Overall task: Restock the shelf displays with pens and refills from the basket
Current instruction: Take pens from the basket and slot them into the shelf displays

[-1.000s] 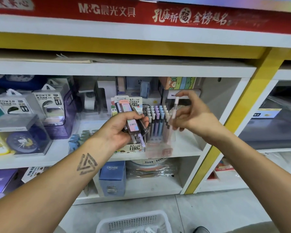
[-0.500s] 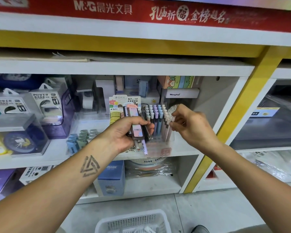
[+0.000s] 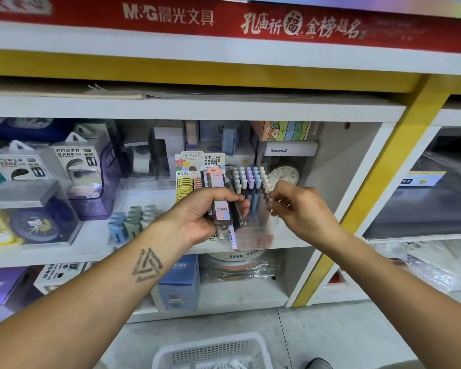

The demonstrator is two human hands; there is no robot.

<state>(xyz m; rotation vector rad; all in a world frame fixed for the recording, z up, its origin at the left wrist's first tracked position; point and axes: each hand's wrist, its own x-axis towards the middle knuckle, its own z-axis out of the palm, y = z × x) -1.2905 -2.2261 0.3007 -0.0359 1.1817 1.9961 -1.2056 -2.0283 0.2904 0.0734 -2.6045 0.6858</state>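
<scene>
My left hand grips a bundle of refill packs and pens in front of the middle shelf, their tips pointing down. Right behind the bundle stands a clear display of pastel pens, upright in rows. My right hand hovers at the right edge of that display with its fingers loosely curled near the pen tops, and I see nothing in it. A lead-refill display box stands behind the bundle to the left. The white basket sits on the floor below my arms.
Power bank boxes and a boxed clock fill the shelf's left side, with small pastel rolls in a clear tray. An alarm clock stands behind the pens. A yellow post bounds the bay on the right.
My right hand lowered a white pen into the pastel pen display, let it go and drew back a little to the right. My left hand stayed in place with its bundle.
</scene>
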